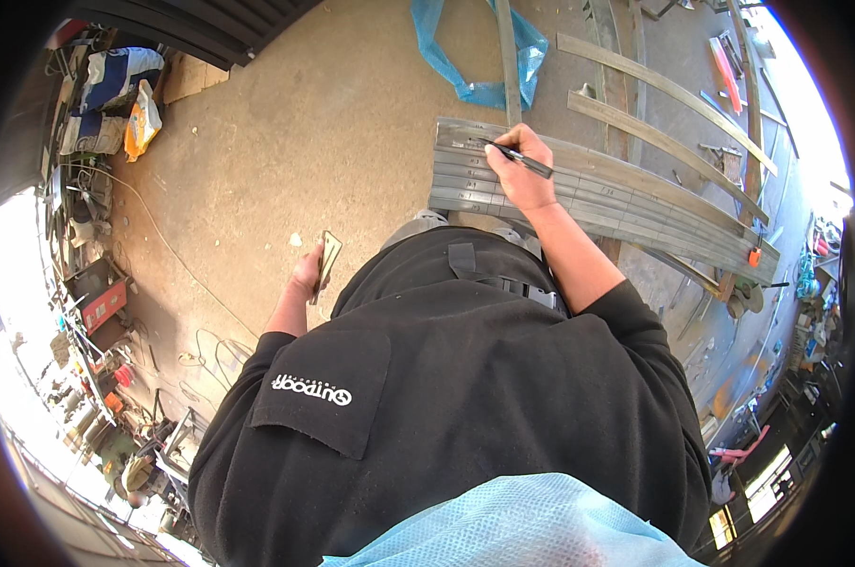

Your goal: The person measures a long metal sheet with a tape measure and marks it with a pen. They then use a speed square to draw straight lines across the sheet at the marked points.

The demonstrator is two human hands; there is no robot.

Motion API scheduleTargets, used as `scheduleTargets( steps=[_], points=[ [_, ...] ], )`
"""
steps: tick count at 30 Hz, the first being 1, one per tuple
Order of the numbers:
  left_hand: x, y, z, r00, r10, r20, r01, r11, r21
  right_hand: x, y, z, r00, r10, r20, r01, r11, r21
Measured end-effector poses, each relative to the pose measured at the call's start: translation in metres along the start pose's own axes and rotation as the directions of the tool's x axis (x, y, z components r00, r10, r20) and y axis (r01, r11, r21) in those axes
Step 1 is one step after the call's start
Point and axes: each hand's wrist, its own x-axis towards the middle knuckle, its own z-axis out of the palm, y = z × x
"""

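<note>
My right hand [524, 170] grips a black marker pen [539, 167], its tip pointing left close to the metal. Under it lies a row of long grey metal bars [456, 186], side by side, with small dark handwritten marks and thin cross lines. Whether the tip touches the bar's surface I cannot tell. Down at my left side, away from the bars, my left hand [307, 271] is closed round a small flat object [329, 251] with a pale face and a darker edge. Its exact kind does not show.
Separate long flat bars [668, 77] rest beyond the row, toward the right. Blue plastic sheeting [489, 93] lies on the floor ahead. An orange clamp-like piece [754, 257] sits at the bars' right end. Bags [142, 121] and a thin cable [168, 222] are at left.
</note>
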Motion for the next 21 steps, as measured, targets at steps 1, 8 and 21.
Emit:
scheduleTargets(
  steps=[1,8,21],
  points=[
    [-0.001,0.004,-0.001,0.999,0.032,0.029,-0.031,0.999,-0.034,-0.004,0.001,-0.007,1.000,0.006,-0.004,-0.006,1.000,0.029],
    [-0.052,0.113,0.024,0.724,0.637,-0.265,-0.594,0.771,0.231,-0.049,-0.004,-0.065,0.989,0.148,0.016,-0.147,0.958,0.246],
    [-0.238,0.304,0.258,0.045,0.930,0.365,-0.964,-0.055,0.260,-0.116,-0.070,-0.137,0.992,0.055,0.117,-0.095,0.921,0.378]
  ],
)
